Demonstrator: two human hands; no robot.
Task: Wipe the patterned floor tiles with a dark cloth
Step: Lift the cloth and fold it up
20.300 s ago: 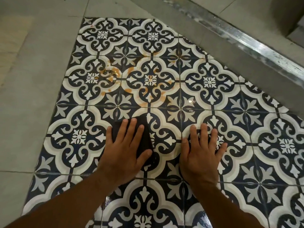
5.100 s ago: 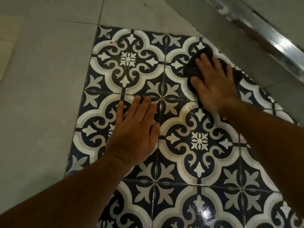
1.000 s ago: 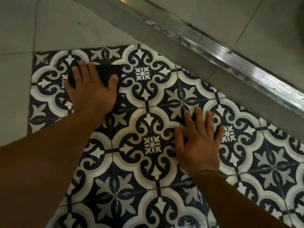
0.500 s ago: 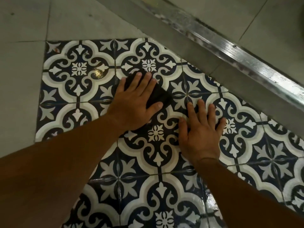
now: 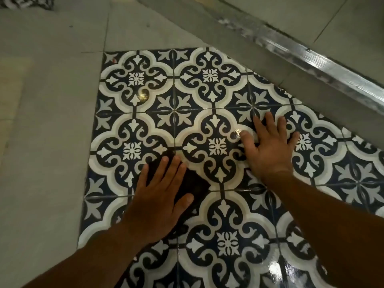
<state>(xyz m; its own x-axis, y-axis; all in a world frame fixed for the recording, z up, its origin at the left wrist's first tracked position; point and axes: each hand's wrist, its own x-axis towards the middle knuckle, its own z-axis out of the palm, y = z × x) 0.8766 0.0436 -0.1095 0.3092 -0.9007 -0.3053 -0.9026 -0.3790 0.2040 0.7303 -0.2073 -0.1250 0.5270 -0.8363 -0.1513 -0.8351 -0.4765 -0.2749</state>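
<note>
Patterned tiles [image 5: 209,84]: the 2 far rows are now uncovered and glossy, no stains visible. Left hand [image 5: 160,196] has pulled back toward the body vs 0.5 s ago, fingers flat, pressing the dark cloth [image 5: 193,182] onto a near-left tile, not gripping it. Right hand [image 5: 270,146] unchanged: flat, bracing, empty. Likely near rows next.

The left hand [image 5: 158,202] lies palm down, fingers straight and close together, thumb stuck out to the right, and the left forearm [image 5: 89,260] runs bare back to the lower left corner. The right hand [image 5: 270,148] is flat too, palm down, fingers spread wider (its thumb points toward the other hand), with the right forearm [image 5: 324,223] leading off lower right.
</note>
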